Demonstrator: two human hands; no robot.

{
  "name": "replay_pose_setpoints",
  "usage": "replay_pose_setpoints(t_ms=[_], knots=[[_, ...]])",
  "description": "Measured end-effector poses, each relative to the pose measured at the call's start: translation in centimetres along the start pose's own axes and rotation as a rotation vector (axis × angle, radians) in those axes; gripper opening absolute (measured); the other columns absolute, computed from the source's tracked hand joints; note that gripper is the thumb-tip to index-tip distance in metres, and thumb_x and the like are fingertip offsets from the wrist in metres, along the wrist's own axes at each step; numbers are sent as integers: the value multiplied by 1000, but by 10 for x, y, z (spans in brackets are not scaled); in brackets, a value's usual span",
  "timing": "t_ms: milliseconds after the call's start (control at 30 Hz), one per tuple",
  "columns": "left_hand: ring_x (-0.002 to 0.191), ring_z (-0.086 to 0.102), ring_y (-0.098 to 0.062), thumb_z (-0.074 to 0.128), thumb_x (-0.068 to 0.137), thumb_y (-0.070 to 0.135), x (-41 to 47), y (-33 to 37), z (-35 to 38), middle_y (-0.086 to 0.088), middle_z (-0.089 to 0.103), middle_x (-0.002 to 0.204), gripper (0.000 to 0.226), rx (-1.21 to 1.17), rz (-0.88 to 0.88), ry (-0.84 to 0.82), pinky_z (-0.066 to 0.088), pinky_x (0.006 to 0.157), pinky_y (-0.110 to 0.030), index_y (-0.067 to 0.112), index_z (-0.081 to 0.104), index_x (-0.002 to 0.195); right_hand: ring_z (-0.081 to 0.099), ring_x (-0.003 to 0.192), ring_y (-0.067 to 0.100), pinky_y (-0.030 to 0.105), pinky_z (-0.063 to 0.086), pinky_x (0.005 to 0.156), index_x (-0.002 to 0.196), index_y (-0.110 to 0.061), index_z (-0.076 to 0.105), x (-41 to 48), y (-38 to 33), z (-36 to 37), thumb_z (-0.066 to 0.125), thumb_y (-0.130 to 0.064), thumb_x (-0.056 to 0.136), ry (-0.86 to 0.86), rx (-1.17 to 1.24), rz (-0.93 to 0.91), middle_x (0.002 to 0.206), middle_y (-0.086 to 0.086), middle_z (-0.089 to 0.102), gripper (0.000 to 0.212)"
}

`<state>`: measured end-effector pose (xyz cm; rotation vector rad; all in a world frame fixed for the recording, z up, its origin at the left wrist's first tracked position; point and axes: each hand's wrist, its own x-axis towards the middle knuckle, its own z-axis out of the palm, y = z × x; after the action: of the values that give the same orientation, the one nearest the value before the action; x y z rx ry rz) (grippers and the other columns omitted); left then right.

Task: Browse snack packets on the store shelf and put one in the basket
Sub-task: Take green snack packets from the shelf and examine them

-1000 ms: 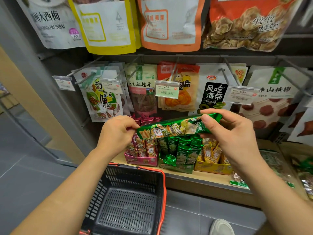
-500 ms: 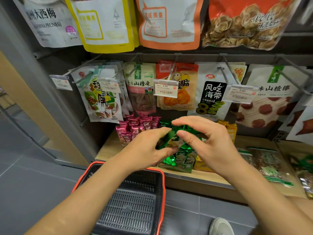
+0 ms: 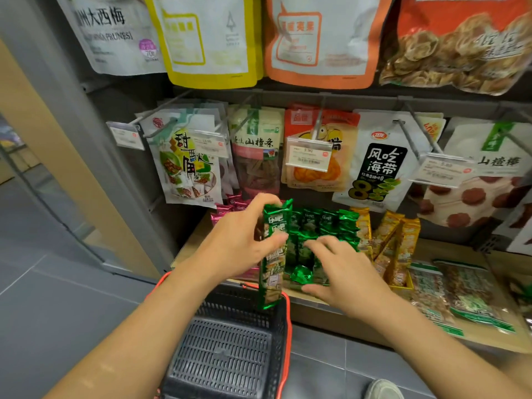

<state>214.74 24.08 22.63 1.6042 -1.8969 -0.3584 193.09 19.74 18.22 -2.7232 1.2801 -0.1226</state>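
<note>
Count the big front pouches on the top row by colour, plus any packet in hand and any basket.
White pouch: 1
Yellow pouch: 1
Orange pouch: 1
Red chip pouch: 1
Green snack packet, gripped by left hand: 1
Shopping basket: 1
Total: 6

A long green packet (image 3: 272, 254) is hanging upright in the grip of the left hand (image 3: 241, 243). Its crimped top end is pointing up and its lower end is dangling over the far right part of the basket (image 3: 221, 355). The basket, dark grey plastic with a slotted floor and a red rim, is sitting low in the near middle. More green packets (image 3: 322, 226) are standing on end on the wooden shelf (image 3: 449, 250) just beyond, with yellow packets (image 3: 394, 240) flanking them on the right and pink packets (image 3: 230, 205) on the left.
</note>
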Motion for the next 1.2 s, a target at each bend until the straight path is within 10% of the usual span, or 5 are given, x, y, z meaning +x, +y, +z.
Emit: replay_pose_setpoints(t_ms=[167, 367, 733, 1200], knots=[[54, 50, 0, 64, 83, 51, -2, -16, 2, 7, 54, 58, 29, 106, -2, 27, 33, 48, -19, 37, 48, 103, 36, 126, 23, 43, 32, 94, 144, -31, 28, 15, -5, 34, 60, -55, 85, -85, -201, 8, 137, -2, 40, 71], [71, 52, -3, 75, 77, 33, -2, -30, 10, 15, 57, 77, 32, 174, -18, -24, 38, 62, -25, 35, 45, 88, 42, 114, 27, 43, 29, 84, 115, -21, 54, 52, -15, 39, 53, -13, 89, -26, -366, -110, 111, 1, 60, 28], [80, 59, -16, 76, 77, 21, 29, -35, 30, 9, 62, 84, 32, 65, -17, 134, 52, 71, -37, 29, 46, 86, 55, 111, 27, 39, 51, 86, 119, -23, 59, 99, 38, 13, 61, -31, 85, -152, -82, 27, 119, 4, 60, 35], [88, 62, -10, 80, 76, 27, 55, -45, 61, 5, 71, 96, 24, 8, -53, 88, 49, 81, -31, 22, 68, 97, 55, 98, 21, 28, 39, 70, 96, -27, 60, 109, 49, 8, 69, -35, 81, -216, -12, -67, 104, -3, 58, 20]])
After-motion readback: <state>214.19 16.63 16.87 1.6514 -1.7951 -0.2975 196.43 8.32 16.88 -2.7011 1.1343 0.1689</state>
